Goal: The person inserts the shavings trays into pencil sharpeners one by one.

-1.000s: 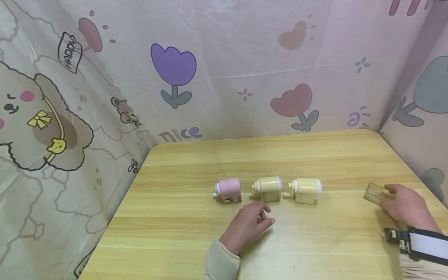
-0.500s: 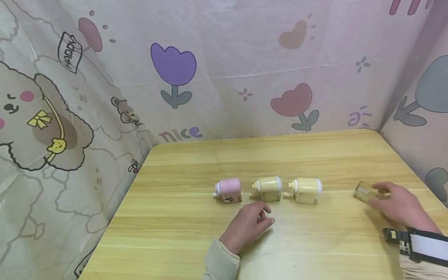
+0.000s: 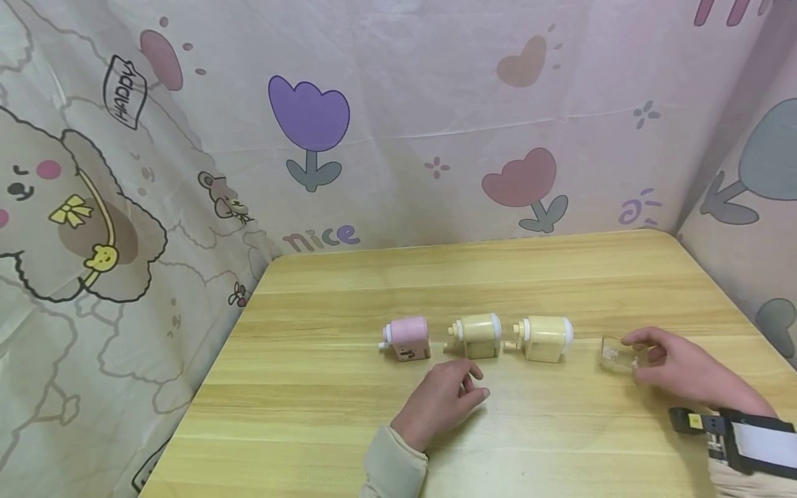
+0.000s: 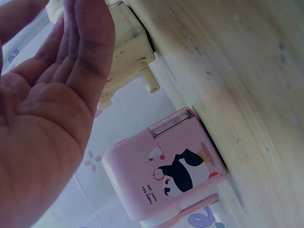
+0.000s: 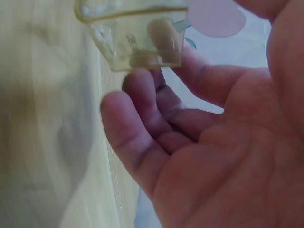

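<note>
My right hand [image 3: 685, 363] pinches a small clear yellowish plastic drawer [image 3: 616, 354] by its right end. In the right wrist view the drawer [image 5: 135, 40] shows its rim, with a fingertip behind its clear wall. To its left, three crank pencil sharpeners stand in a row: a pink sharpener [image 3: 409, 337], a yellow sharpener [image 3: 478, 328] in the middle and another yellow sharpener [image 3: 545, 335] on the right. My left hand [image 3: 438, 398] holds nothing, its fingers loosely bent, just in front of the pink and middle sharpeners. A panda picture marks the pink sharpener [image 4: 164, 166] in the left wrist view.
The sharpeners stand on a wood-grain table [image 3: 324, 415]. Behind it hangs a printed cloth [image 3: 398, 124] with flowers and hearts, and cloth continues along the left and right sides.
My right hand has moved left with the clear drawer, bringing it nearer the right yellow sharpener. The drawer has also turned somewhat. The left hand and the sharpeners have stayed put.
</note>
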`<action>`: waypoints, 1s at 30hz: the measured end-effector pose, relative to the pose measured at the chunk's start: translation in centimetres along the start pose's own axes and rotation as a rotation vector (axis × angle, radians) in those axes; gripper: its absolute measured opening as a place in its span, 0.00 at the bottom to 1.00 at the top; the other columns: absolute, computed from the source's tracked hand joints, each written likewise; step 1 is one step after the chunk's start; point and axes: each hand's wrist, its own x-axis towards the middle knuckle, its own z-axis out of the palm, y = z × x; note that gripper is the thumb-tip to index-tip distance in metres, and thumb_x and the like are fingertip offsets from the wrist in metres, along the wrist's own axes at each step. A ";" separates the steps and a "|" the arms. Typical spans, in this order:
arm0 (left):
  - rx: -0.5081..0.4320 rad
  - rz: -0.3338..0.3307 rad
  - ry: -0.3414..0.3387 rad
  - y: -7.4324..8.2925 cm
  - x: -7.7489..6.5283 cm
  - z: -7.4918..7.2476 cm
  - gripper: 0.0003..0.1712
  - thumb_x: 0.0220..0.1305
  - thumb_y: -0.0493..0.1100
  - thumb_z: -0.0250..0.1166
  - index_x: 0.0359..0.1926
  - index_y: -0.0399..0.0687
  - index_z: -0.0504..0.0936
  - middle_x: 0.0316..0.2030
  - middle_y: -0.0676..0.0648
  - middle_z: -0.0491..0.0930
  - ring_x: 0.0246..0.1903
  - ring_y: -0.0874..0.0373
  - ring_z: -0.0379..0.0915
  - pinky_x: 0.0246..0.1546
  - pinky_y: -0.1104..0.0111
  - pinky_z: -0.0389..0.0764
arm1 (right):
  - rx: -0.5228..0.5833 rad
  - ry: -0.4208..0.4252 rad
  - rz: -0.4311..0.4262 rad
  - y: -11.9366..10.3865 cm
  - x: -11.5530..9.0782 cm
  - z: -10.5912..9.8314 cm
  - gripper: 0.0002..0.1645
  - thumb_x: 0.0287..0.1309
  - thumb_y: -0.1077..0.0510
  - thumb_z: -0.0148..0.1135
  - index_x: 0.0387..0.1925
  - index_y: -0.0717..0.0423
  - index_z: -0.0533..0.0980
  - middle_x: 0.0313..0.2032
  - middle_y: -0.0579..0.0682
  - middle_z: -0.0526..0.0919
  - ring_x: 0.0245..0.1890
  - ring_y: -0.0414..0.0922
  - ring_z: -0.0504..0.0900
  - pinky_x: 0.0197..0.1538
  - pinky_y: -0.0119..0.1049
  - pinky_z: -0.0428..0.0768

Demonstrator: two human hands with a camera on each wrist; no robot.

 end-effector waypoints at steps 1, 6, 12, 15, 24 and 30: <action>0.001 0.000 -0.001 0.0 0.0 0.0 0.14 0.63 0.50 0.62 0.44 0.47 0.79 0.25 0.63 0.71 0.25 0.71 0.67 0.31 0.76 0.71 | 0.009 -0.008 -0.009 -0.2 0.0 0.1 0.33 0.47 0.57 0.70 0.56 0.62 0.70 0.52 0.61 0.74 0.43 0.48 0.72 0.38 0.39 0.74; 0.006 0.003 0.001 0.0 0.0 0.0 0.14 0.63 0.51 0.62 0.44 0.47 0.79 0.24 0.63 0.71 0.25 0.71 0.67 0.32 0.76 0.71 | 0.143 -0.093 -0.094 -0.9 0.0 0.8 0.35 0.44 0.61 0.70 0.56 0.62 0.69 0.46 0.57 0.75 0.36 0.39 0.71 0.35 0.35 0.75; 0.002 0.001 -0.003 0.0 0.0 0.1 0.14 0.63 0.50 0.62 0.44 0.47 0.79 0.24 0.63 0.71 0.25 0.71 0.67 0.31 0.77 0.71 | 0.291 -0.227 -0.105 -1.6 0.2 1.2 0.33 0.46 0.61 0.69 0.55 0.63 0.69 0.39 0.56 0.73 0.33 0.41 0.70 0.31 0.36 0.74; -0.004 0.000 -0.008 0.1 0.0 0.1 0.14 0.63 0.50 0.62 0.43 0.47 0.79 0.24 0.63 0.71 0.24 0.71 0.67 0.31 0.77 0.71 | 0.320 -0.265 -0.114 -1.7 0.2 1.3 0.32 0.46 0.61 0.70 0.54 0.64 0.69 0.37 0.56 0.71 0.32 0.42 0.69 0.30 0.37 0.73; 0.004 0.013 -0.016 0.2 0.1 0.1 0.13 0.64 0.50 0.62 0.43 0.47 0.79 0.24 0.62 0.70 0.23 0.71 0.66 0.29 0.77 0.70 | 0.462 -0.365 -0.277 -1.6 0.4 2.4 0.30 0.44 0.67 0.68 0.51 0.67 0.67 0.36 0.58 0.72 0.29 0.43 0.71 0.28 0.37 0.74; 0.075 0.026 0.001 1.2 0.4 0.5 0.12 0.63 0.50 0.63 0.42 0.48 0.80 0.25 0.63 0.70 0.25 0.71 0.65 0.29 0.78 0.69 | 0.543 -0.478 -0.263 -1.7 0.7 3.0 0.31 0.44 0.68 0.68 0.51 0.68 0.66 0.34 0.55 0.69 0.28 0.45 0.69 0.27 0.37 0.72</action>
